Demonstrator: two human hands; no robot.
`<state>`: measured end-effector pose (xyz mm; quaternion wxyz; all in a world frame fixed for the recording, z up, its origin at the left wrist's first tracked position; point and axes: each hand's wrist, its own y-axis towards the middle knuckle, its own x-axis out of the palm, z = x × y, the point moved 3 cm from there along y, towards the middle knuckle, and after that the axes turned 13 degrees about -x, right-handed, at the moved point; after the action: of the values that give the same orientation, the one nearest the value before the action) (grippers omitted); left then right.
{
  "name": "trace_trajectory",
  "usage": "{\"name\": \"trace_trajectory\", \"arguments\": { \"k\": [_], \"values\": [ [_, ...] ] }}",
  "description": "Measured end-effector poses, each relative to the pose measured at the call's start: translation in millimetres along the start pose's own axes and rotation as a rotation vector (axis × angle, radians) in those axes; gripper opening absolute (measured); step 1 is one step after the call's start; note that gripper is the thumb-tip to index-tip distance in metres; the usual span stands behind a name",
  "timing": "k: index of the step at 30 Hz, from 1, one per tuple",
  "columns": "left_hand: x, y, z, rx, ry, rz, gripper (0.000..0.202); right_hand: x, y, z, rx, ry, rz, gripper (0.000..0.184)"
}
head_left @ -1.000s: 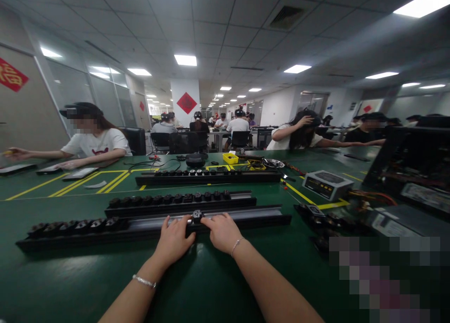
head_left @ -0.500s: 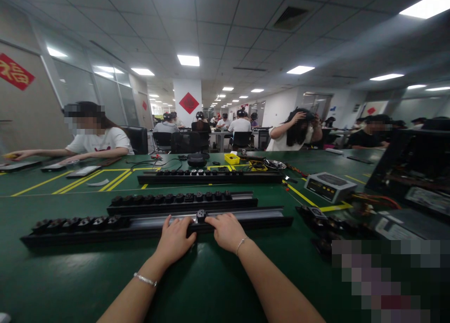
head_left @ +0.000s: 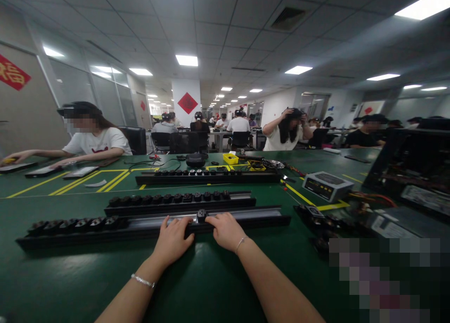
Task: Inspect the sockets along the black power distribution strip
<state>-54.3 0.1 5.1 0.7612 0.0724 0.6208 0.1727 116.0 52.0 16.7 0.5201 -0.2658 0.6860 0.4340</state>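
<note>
The nearest black power track rail (head_left: 232,218) lies lengthwise in front of me, with a pale metallic channel along its top. One small black socket module (head_left: 201,215) sits in it between my hands. My left hand (head_left: 174,238) lies over the rail left of the module, fingers across the channel and thumb at the front side. From the right, the index finger of my right hand (head_left: 225,230) touches the module, while its other fingers bend over the rail. Several more modules (head_left: 82,223) line the rail's left end. The undersides of both hands are hidden.
Behind it lie a second rail (head_left: 242,202) filled with modules and a third rail (head_left: 246,178). Rightward are a power supply box (head_left: 327,186), loose dark parts (head_left: 312,215) and a computer case (head_left: 408,159). A yellow bin (head_left: 230,159) stands farther back. A co-worker (head_left: 98,138) sits at left.
The view has shifted slightly. My hands stay at the same place on the rail, and the module between them shows no clear movement. A person across the table has raised their head a little.
</note>
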Motion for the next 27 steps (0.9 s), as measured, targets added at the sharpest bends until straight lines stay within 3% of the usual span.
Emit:
{"name": "trace_trajectory", "arguments": {
  "k": [10,27],
  "values": [
    [4.3,-1.1,-0.2,0.020,0.038,0.023,0.048,-2.4,-7.6,1.9,0.023,-0.030,-0.029,0.048],
    [5.2,-1.1,0.5,0.040,0.040,0.024,0.055,-4.6,-5.7,4.8,0.022,-0.013,-0.007,0.040]
  ]
}}
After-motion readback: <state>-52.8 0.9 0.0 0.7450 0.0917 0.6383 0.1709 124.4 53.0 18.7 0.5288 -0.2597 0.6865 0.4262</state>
